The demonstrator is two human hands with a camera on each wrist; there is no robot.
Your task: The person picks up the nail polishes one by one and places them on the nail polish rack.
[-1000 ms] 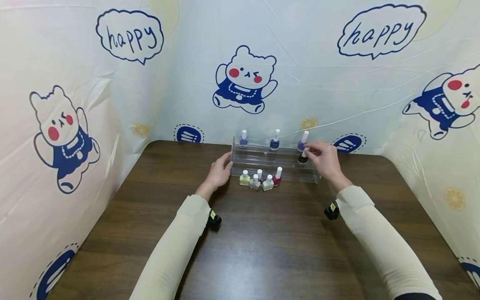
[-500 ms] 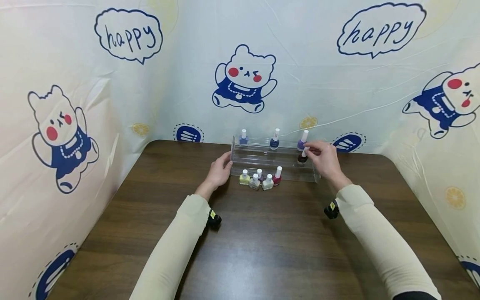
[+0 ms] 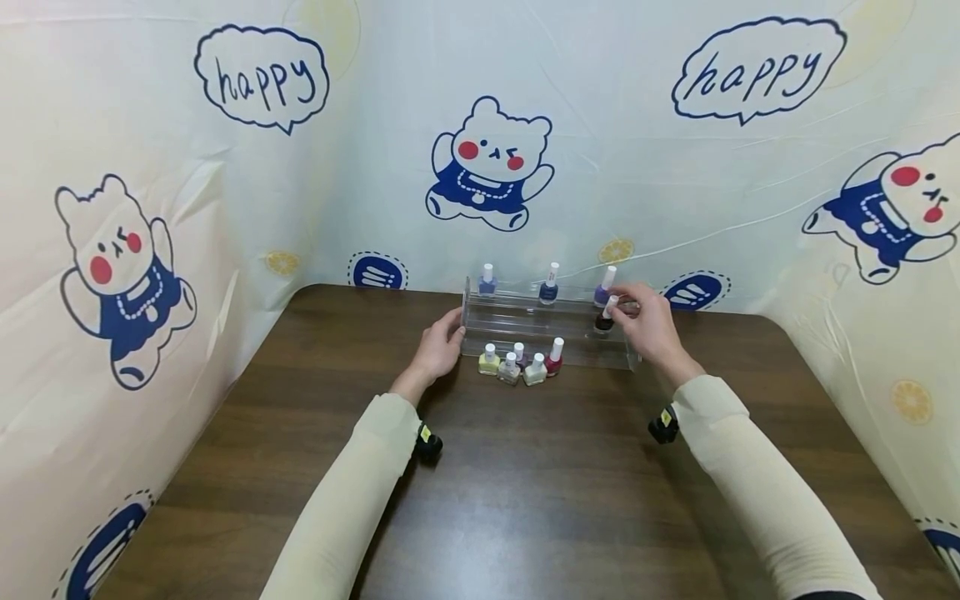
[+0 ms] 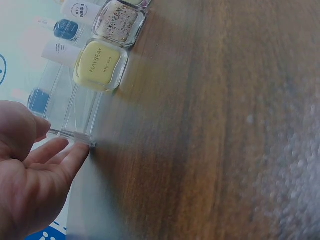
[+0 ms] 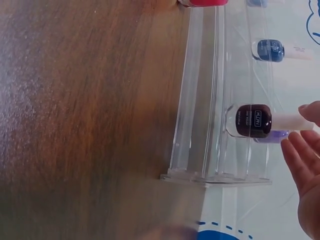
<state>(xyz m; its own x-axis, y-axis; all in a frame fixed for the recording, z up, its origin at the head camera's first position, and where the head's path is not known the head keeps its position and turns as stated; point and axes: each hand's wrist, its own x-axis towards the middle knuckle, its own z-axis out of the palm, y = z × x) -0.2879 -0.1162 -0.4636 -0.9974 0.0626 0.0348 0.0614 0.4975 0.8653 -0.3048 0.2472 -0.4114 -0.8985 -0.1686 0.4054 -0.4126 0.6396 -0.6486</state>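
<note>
A clear stepped display rack (image 3: 525,323) stands at the back of the table. My left hand (image 3: 437,350) holds its left end, thumb and fingers on either side of the end panel in the left wrist view. My right hand (image 3: 654,327) pinches the white cap of a dark nail polish bottle (image 5: 254,121), upright on the middle tier near the right end. Behind it is a purple nail polish bottle (image 3: 602,296). A dark blue bottle (image 3: 548,292) and a light blue bottle (image 3: 487,285) also stand on the top tier.
Several bottles cluster before the rack: yellow (image 4: 97,65), glittery (image 4: 119,24), whitish (image 3: 536,373), red (image 3: 554,362) and a dark purple one partly hidden. A printed cloth (image 3: 345,183) hangs directly behind the wooden table (image 3: 525,475).
The dark bottle has come slightly lower and nearer on the middle tier, and the right fingers have shifted down along its cap. The left hand stays on the rack's end.
</note>
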